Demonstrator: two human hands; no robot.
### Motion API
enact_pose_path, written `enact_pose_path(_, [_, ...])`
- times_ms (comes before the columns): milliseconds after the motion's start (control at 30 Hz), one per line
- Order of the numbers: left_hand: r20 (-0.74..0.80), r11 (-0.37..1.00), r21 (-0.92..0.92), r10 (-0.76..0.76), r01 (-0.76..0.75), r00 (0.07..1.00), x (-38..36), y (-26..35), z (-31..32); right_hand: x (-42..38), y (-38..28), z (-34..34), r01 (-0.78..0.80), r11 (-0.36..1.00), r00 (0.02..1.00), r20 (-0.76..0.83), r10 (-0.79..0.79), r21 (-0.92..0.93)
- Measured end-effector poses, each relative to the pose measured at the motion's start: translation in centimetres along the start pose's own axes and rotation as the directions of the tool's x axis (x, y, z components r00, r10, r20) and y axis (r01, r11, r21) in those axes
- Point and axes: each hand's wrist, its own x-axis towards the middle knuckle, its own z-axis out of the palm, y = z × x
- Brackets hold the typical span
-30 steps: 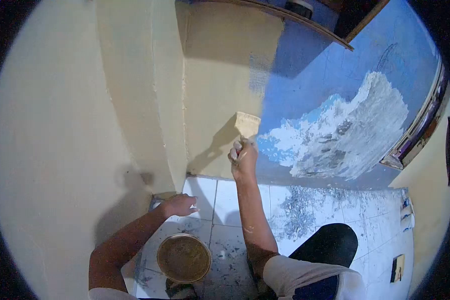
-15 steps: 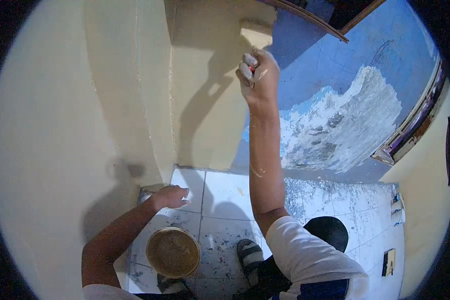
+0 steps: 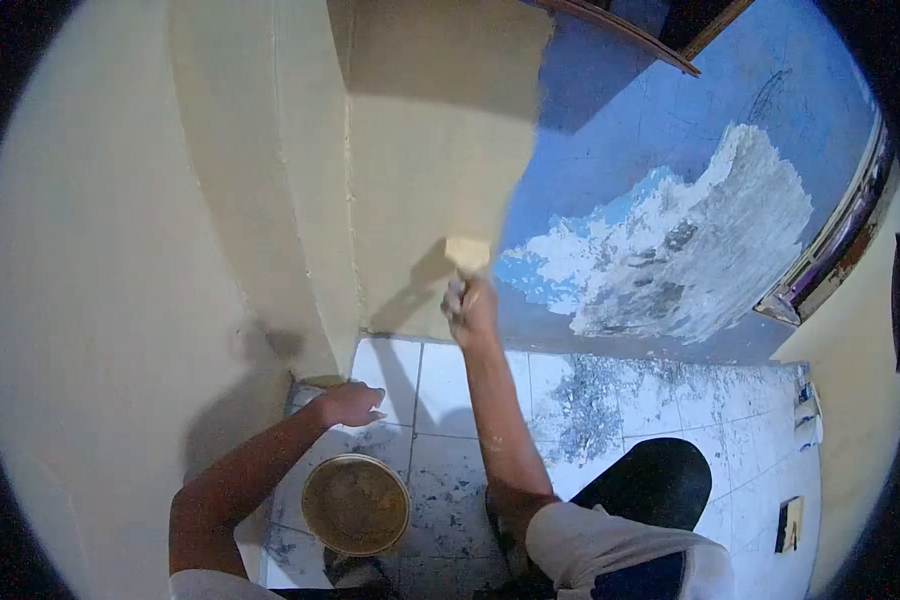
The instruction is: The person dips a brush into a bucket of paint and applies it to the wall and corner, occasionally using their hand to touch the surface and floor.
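Note:
My right hand (image 3: 470, 308) is wrapped round the handle of a wide paintbrush (image 3: 467, 254), its pale bristle end against the wall at the lower edge of the beige paint (image 3: 440, 130). Paint marks show on the fingers and forearm. Blue wall (image 3: 610, 140) borders the beige on the right. My left hand (image 3: 356, 404) hangs over the floor near the corner, thumb and fingers partly apart, holding nothing. Below it stands a round bucket (image 3: 356, 505) with brownish contents.
White floor tiles (image 3: 470, 395) carry dark specks and flakes. A rough white-grey patch (image 3: 690, 240) marks the blue wall. Wooden edging (image 3: 630, 40) juts in at the top. On the right are a white container (image 3: 808, 415) and a small flat object (image 3: 790, 525).
My right hand and the brush have moved down the wall, from near the top to just above the floor. My left hand has barely shifted. My right knee shows more.

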Motion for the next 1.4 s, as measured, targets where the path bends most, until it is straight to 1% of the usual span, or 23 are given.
enact_pose_path(67, [0.022,1.0,-0.001,-0.008,0.008,1.0,0.4,0.2,0.3,0.8,-4.3,4.0,0.071,0.997,0.997,0.033,-0.071,-0.007])
enact_pose_path(133, [0.034,1.0,0.007,-0.022,0.022,0.999,0.5,0.0,0.2,0.9,-9.1,8.8,0.274,0.961,0.956,0.104,-0.275,0.031])
enact_pose_path(267, [0.026,1.0,-0.019,-0.023,0.024,0.999,0.4,-0.6,0.6,1.5,-17.2,16.4,0.429,0.899,0.809,0.403,-0.427,0.09])
enact_pose_path(367, [0.027,1.0,-0.018,-0.024,0.025,0.999,0.2,0.7,-0.8,0.8,-18.4,17.8,0.419,0.906,0.832,0.376,-0.409,0.058])
enact_pose_path(400, [0.027,1.0,-0.023,-0.02,0.021,0.999,0.4,-0.2,0.2,1.2,-17.4,17.2,0.404,0.912,0.864,0.299,-0.406,0.071])
enact_pose_path(467, [0.039,1.0,-0.008,-0.024,0.025,0.999,0.7,-1.1,0.9,1.6,-13.8,14.0,0.283,0.956,0.924,0.245,-0.293,0.077])
enact_pose_path(533, [0.078,0.999,0.025,-0.036,0.034,0.996,0.8,-1.3,0.8,2.0,-8.7,9.8,0.276,0.961,0.952,0.144,-0.269,-0.031])
enact_pose_path(600, [0.078,0.999,0.024,-0.043,0.041,0.996,0.1,-0.4,-0.4,1.5,-3.3,4.7,0.172,0.985,0.985,0.019,-0.172,-0.018])
enact_pose_path(633, [0.078,0.999,0.024,-0.038,0.037,0.996,-0.1,0.1,-0.7,0.7,-0.5,2.5,0.088,0.995,0.99,-0.115,-0.083,0.04])
enact_pose_path(667, [0.07,1.0,0.015,-0.017,0.016,0.997,-0.3,-0.3,0.0,0.6,2.6,-0.6,0.025,0.999,0.989,-0.144,-0.022,0.022])
enact_pose_path(733, [0.046,1.0,0.004,0.025,-0.025,0.999,-0.3,-1.9,2.1,-0.4,7.4,-6.9,-0.245,0.967,0.965,-0.082,0.251,0.075])
enact_pose_path(800, [0.073,0.999,0.048,-0.004,0.001,0.997,-0.2,-2.7,3.5,-1.7,9.9,-10.1,-0.345,0.936,0.926,-0.132,0.353,0.074])
enact_pose_path(900, [0.149,0.998,0.04,-0.051,0.046,0.987,-0.7,-3.0,3.6,-2.2,6.6,-5.6,-0.148,0.97,0.968,-0.229,0.102,-0.193])
enact_pose_path(933, [0.19,0.997,0.052,-0.071,0.063,0.979,-0.7,-2.6,3.3,-1.5,5.1,-4.2,-0.064,0.978,0.981,-0.192,0.025,-0.199])
enact_pose_path(967, [0.223,0.995,0.07,-0.088,0.074,0.971,-0.4,-2.5,3.2,-0.3,3.0,-2.4,0.029,0.978,0.987,-0.15,-0.061,-0.205])
enact_pose_path(1000, [0.175,0.994,0.098,-0.058,0.041,0.983,0.0,-4.2,5.4,0.2,-0.1,-0.3,-0.009,0.993,0.996,-0.085,-0.002,-0.118])
enact_pose_path(1033, [0.143,0.999,0.052,-0.015,0.007,0.99,0.5,-4.0,5.3,0.9,-2.2,1.8,0.135,0.984,0.99,-0.012,-0.137,-0.114])
enact_pose_path(1067, [0.11,1.0,0.008,0.019,-0.02,0.994,0.6,-4.0,5.0,0.7,-5.2,5.0,0.177,0.98,0.984,-0.006,-0.179,-0.086])
enact_pose_path(1100, [0.077,0.998,-0.038,0.044,-0.041,0.996,0.3,-3.9,4.7,1.5,-7.5,7.0,0.327,0.93,0.945,0.065,-0.321,-0.169])
enact_pose_path(1167, [0.115,0.997,-0.053,-0.046,0.052,0.992,0.3,-0.9,1.8,3.0,-11.3,10.3,0.461,0.884,0.854,0.31,-0.418,-0.079])
enact_pose_path(1267, [0.166,0.994,-0.103,-0.009,0.026,0.986,1.5,1.1,1.4,2.5,-13.0,13.5,0.459,0.888,0.835,0.331,-0.439,0.021])
enact_pose_path(1367, [0.216,0.997,-0.074,-0.007,0.024,0.976,2.4,2.0,1.5,0.6,-9.9,11.2,0.398,0.917,0.891,0.238,-0.387,0.002])
enact_pose_path(1400, [0.235,0.997,-0.062,-0.025,0.04,0.972,2.4,2.4,2.0,1.4,-7.7,8.6,0.317,0.948,0.929,0.198,-0.313,0.012])
